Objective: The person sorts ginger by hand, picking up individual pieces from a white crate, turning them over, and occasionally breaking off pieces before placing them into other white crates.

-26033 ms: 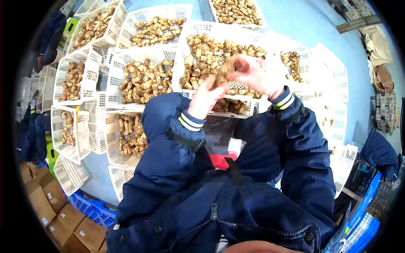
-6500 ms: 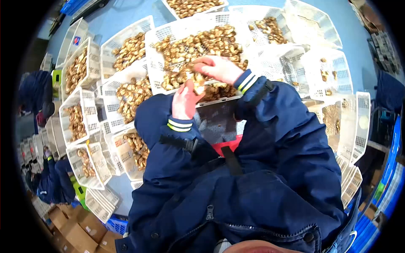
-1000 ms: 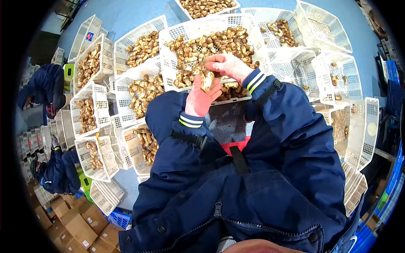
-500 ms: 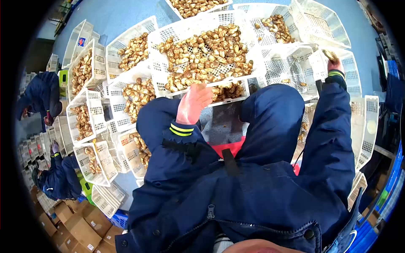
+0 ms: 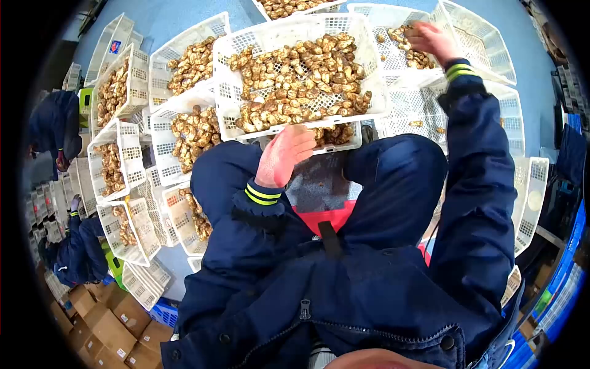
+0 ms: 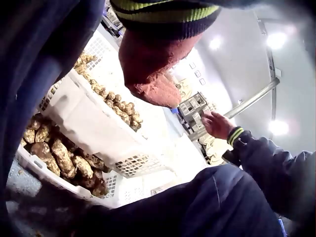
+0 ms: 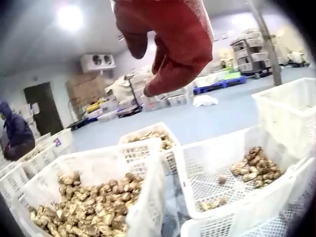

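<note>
My left hand point(image 5: 286, 155) is held at the near rim of the large white centre crate point(image 5: 224, 101), its fingers straight and holding nothing. Brown-and-cream mushrooms point(image 5: 301, 67) cover most of that crate's mesh floor. My right hand point(image 5: 432, 40) hovers at the back right crate point(image 5: 362, 9), overlapping its small heap of mushrooms point(image 5: 420, 60) in the head view. In the right wrist view its loosely bent fingers point(image 7: 173, 79) hold nothing, and they are above the crates. The left wrist view shows my left hand point(image 6: 153, 69) beside the mushroom-filled crate.
Below the centre crate sits another crate with mushrooms point(image 5: 335, 134). Several white crates of mushrooms stand to the left, such as one crate point(image 5: 161, 138). To the right are a crate with a few mushrooms point(image 5: 416, 123) and an upright crate point(image 5: 491, 43). Other people point(image 5: 77, 252) work at far left.
Both hands held a mushroom over the centre crate; the right hand carried it to a right-hand crate, let go and moved back left. The left hand stays near the centre rim.
</note>
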